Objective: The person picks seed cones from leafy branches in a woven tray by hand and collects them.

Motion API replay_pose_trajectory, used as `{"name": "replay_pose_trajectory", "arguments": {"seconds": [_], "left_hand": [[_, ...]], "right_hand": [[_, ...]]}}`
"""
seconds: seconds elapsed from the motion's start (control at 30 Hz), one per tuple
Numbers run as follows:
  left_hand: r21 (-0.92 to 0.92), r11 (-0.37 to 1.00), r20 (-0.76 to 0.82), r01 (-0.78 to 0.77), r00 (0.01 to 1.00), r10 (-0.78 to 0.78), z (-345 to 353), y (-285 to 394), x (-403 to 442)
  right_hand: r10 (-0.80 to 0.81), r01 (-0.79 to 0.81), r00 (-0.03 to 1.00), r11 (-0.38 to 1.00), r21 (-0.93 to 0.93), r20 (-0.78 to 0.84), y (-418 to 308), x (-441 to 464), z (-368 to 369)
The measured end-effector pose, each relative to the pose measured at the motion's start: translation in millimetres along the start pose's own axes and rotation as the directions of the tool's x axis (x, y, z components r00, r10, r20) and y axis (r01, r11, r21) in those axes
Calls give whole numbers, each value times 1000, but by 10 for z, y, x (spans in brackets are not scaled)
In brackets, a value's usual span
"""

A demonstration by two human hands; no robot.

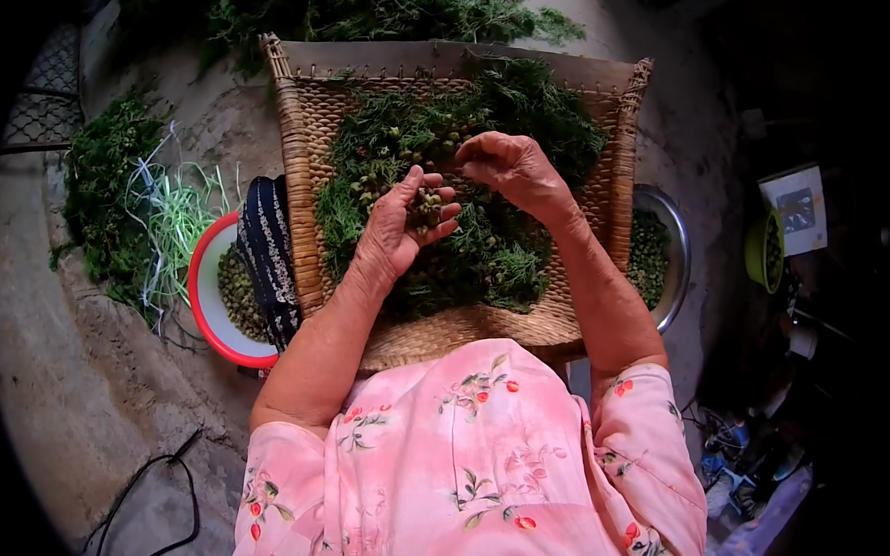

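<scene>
Green sprigs [509,270] with small round cones lie on a woven wicker tray [418,348] in front of me. My left hand [410,218] is palm up over the middle of the sprigs, its fingers curled around several small green cones [426,211]. Just to its right and a little higher, my right hand [512,173] is closed, thumb and fingertips together above the sprigs. Whatever its fingertips hold is too small or hidden to make out. The two hands are apart.
A red-rimmed white basin [202,299] of cones stands left of the tray, a dark patterned cloth [266,242] beside it. A metal bowl [679,257] of cones is at the right. More branches [376,11] lie beyond; pale green strings [177,220] lie left.
</scene>
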State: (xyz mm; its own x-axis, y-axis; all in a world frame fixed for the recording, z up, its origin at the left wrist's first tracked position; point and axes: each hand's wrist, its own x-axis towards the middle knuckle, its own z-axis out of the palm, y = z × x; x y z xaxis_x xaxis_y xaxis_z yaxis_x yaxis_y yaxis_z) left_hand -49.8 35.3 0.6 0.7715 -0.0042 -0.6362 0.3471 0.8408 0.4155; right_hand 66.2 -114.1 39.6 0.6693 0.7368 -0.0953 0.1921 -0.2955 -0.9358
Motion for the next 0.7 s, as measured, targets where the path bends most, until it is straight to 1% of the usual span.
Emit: {"name": "replay_pose_trajectory", "arguments": {"seconds": [0.03,0.07,0.1,0.13,0.17,0.2,0.23,0.3,0.33,0.43,0.47,0.6,0.67,0.7], "left_hand": [[6,1000,-5,4,1000,-4,7,-2,-4],[7,1000,-5,6,1000,-6,-3,-6,3],[24,1000,-3,14,1000,-13,-23,-6,16],[41,999,-1,20,1000,-20,-33,-5,25],[41,999,0,21,1000,-21,-31,-3,26],[43,999,2,18,1000,-18,-28,0,25],[44,999,4,15,1000,-15,-30,1,23],[50,999,4,12,1000,-12,-40,-2,21],[59,998,4,9,1000,-9,-38,-2,20],[55,998,-10,10,1000,-10,-25,-1,17],[54,999,-10,9,1000,-8,-28,2,17],[48,999,-3,2,1000,-2,-27,5,19],[40,999,-4,2,1000,-2,-30,2,15],[35,999,-2,-1,1000,1,-29,3,15]], "right_hand": [[-142,113,986,957,-268,-92,100,24,-10],[-171,104,977,902,-419,-126,189,25,-43],[-169,101,977,902,-419,-128,266,15,-61],[-64,-28,987,831,-555,-145,332,5,-75],[38,-149,983,724,-673,-177,360,-5,-88],[155,-194,981,702,-685,-119,361,-19,-97],[155,-194,981,702,-686,-119,351,-30,-78],[17,-44,999,640,-767,-42,296,-57,-3],[73,-69,997,634,-770,-29,223,-59,18],[97,-65,995,634,-770,-4,186,-55,68],[53,-20,998,650,-760,20,162,-62,73],[22,12,999,617,-787,32,244,-44,121],[-6,-33,999,619,-785,-47,250,-38,134],[-5,-33,999,619,-785,-47,248,-31,123]]}}
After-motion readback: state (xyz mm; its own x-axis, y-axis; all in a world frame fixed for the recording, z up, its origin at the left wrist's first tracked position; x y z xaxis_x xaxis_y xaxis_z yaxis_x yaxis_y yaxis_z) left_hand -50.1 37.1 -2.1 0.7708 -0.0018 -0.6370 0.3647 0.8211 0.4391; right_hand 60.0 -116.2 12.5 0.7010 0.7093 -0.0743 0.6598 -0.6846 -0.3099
